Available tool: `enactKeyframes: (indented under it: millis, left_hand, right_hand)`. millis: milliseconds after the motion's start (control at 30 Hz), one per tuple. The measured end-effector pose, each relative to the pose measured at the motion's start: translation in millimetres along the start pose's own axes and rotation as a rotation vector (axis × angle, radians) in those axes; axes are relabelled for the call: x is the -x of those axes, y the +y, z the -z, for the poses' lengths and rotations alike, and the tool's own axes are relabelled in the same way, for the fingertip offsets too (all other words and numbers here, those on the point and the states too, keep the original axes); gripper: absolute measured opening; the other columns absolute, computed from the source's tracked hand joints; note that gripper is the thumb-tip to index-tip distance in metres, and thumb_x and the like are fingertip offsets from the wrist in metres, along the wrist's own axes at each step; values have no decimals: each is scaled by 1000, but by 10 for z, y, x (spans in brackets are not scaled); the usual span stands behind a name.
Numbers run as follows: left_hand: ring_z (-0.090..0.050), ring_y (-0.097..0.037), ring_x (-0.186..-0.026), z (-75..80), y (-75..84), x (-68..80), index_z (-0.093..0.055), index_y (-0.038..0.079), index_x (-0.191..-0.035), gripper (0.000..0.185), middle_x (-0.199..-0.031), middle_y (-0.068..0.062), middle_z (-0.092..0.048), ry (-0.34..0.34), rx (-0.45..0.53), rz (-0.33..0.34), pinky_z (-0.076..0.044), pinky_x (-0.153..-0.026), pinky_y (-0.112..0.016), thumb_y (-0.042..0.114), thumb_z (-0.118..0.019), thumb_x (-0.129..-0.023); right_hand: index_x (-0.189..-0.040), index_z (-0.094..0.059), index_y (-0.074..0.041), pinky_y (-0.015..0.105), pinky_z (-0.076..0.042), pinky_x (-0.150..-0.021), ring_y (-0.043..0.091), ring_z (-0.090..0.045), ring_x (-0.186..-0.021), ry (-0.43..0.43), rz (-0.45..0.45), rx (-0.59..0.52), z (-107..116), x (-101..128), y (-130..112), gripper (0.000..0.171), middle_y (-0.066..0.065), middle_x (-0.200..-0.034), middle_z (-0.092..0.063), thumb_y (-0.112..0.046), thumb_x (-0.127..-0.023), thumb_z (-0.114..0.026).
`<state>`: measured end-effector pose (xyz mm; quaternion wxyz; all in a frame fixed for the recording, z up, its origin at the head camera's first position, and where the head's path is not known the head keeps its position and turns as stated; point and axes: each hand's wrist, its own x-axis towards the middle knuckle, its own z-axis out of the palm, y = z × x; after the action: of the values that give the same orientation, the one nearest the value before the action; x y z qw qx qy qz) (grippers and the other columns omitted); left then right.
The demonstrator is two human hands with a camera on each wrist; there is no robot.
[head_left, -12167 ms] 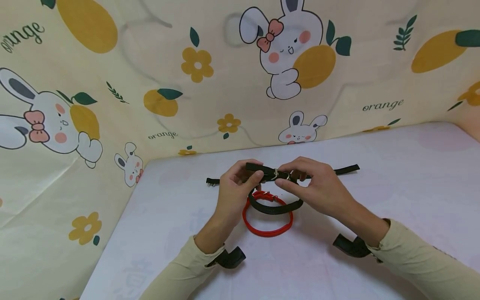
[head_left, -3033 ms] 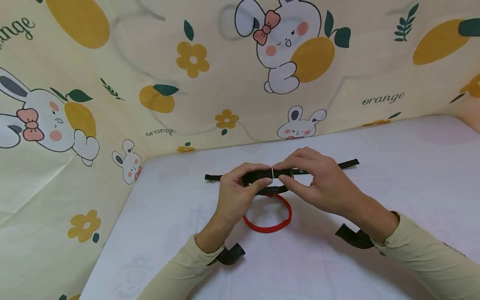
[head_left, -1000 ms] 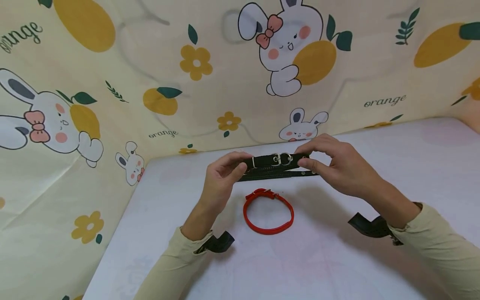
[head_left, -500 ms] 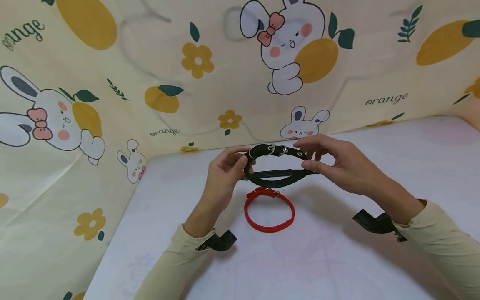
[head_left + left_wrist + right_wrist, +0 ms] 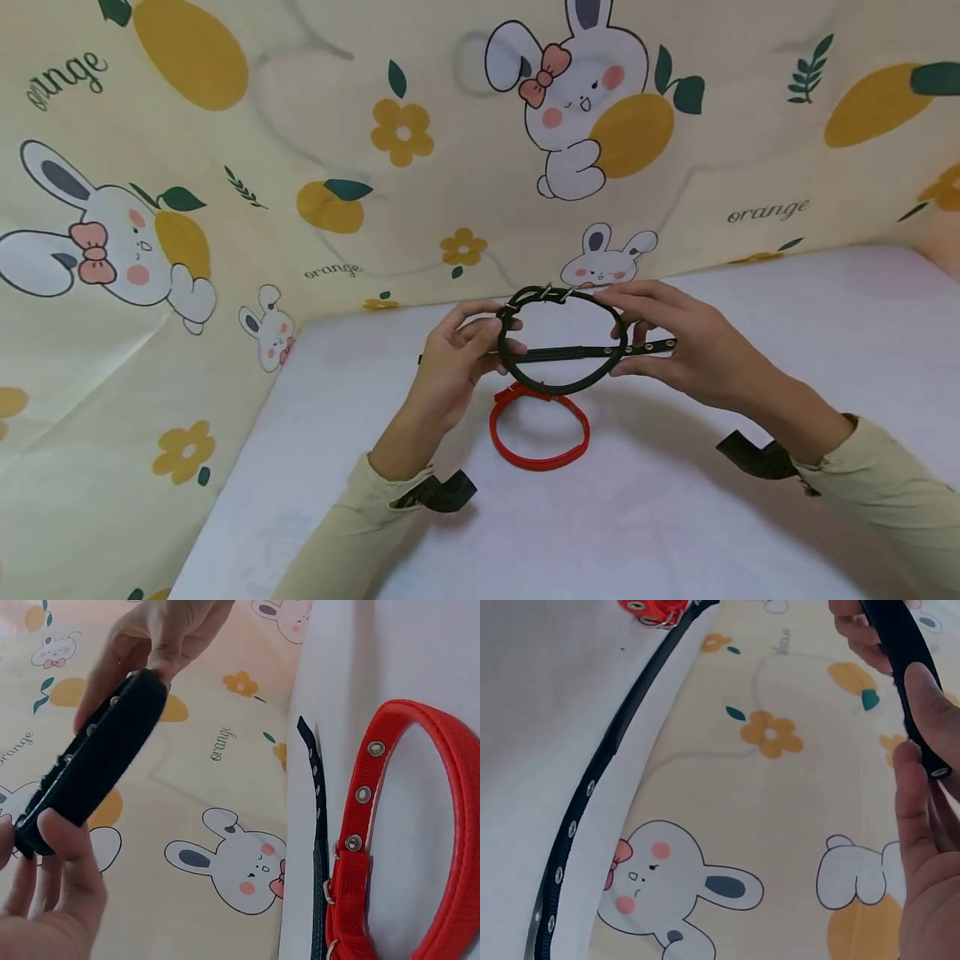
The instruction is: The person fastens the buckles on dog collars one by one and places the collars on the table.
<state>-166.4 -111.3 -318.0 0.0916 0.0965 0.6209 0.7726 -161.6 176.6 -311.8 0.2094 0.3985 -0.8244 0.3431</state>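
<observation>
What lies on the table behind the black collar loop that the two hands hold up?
Behind the raised black collar loop held by the left hand and right hand, a flat black strap lies along the table's far edge. The hands and loop cover parts of it.

Place: a staged tabletop recording corner, not showing itself as a lived-in room.
Backdrop: a cartoon rabbit-and-orange cloth is hanging as walls, meeting at the table's far left corner.
Surface: a white table is carrying buckled collars.
</observation>
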Motion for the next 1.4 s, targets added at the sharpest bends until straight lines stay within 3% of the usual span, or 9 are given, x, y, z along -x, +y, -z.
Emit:
enactKeyframes:
  millis: [167, 367, 467, 633, 700, 833, 1033, 1200, 1400]
  left_hand:
    - [-70, -16, -101, -18, -17, 25, -59, 15, -135, 45, -129, -11, -64, -12, -95, -12, -57, -86, -26, 0, -67, -92]
    - [-67, -13, -92, -95, -77, 42, -50, 26, -147, 77, -135, -12, -63, -90, -219, -1, -57, -86, -22, -5, -76, -82]
    - [-67, -14, -91, -121, -132, 44, -45, 25, -150, 86, -131, -15, -65, -136, -308, -52, -56, -87, -20, -7, -78, -78]
    - [-72, -23, -91, -186, -275, 60, -44, 24, -150, 90, -126, -12, -67, -166, -495, -169, -57, -90, -32, -4, -84, -74]
    - [-73, -20, -89, -214, -330, 70, -47, 27, -148, 89, -125, -8, -68, -153, -573, -161, -59, -88, -32, 2, -87, -72]
    - [-71, -8, -83, -292, -414, 48, -52, 29, -144, 85, -123, -4, -70, -150, -711, -95, -58, -79, -21, 11, -90, -70]
    - [-69, -11, -95, -432, -486, -33, -53, 22, -144, 81, -126, 0, -67, -219, -949, -36, -53, -81, -15, 21, -91, -72]
    - [-61, -14, -117, -520, -560, -123, -56, 16, -141, 78, -133, 3, -63, -278, -1127, -27, -50, -93, -20, 30, -91, -72]
    - [-50, -14, -126, -591, -638, -192, -57, 22, -140, 75, -135, 7, -62, -338, -1294, 37, -43, -105, -36, 42, -87, -74]
  right_hand:
    - [-143, -55, -16, 11, -54, -72, -2, -64, -87, -42, -163, -42, -8, 35, 33, 89, -1, -125, -59, -6, -63, -92]
    - [-143, -55, -17, 6, -48, -81, 3, -62, -83, -100, -297, -90, 36, 105, 46, 83, -2, -118, -59, -18, -68, -91]
    - [-143, -54, -17, 5, -47, -81, 5, -62, -83, -133, -353, -105, 72, 154, 61, 83, -3, -114, -58, -21, -69, -91]
    - [-145, -51, -20, 6, -48, -81, 4, -64, -86, -201, -412, -75, 145, 255, 99, 86, -2, -119, -57, -22, -69, -91]
    - [-145, -52, -21, 9, -51, -81, 4, -64, -86, -235, -416, -62, 165, 309, 116, 86, -1, -120, -58, -26, -69, -91]
    - [-143, -54, -21, 19, -55, -78, 2, -63, -87, -281, -420, -36, 205, 453, 155, 85, -2, -121, -60, -34, -68, -91]
    - [-140, -55, -20, 22, -54, -75, 2, -61, -87, -335, -479, -24, 191, 671, 245, 85, -1, -114, -64, -42, -66, -91]
    - [-138, -57, -16, 22, -52, -75, 3, -58, -88, -386, -527, -40, 160, 802, 322, 85, 0, -110, -65, -44, -65, -91]
    - [-136, -59, -18, 21, -48, -76, 0, -55, -92, -375, -532, -30, 126, 924, 398, 84, -5, -108, -65, -44, -63, -91]
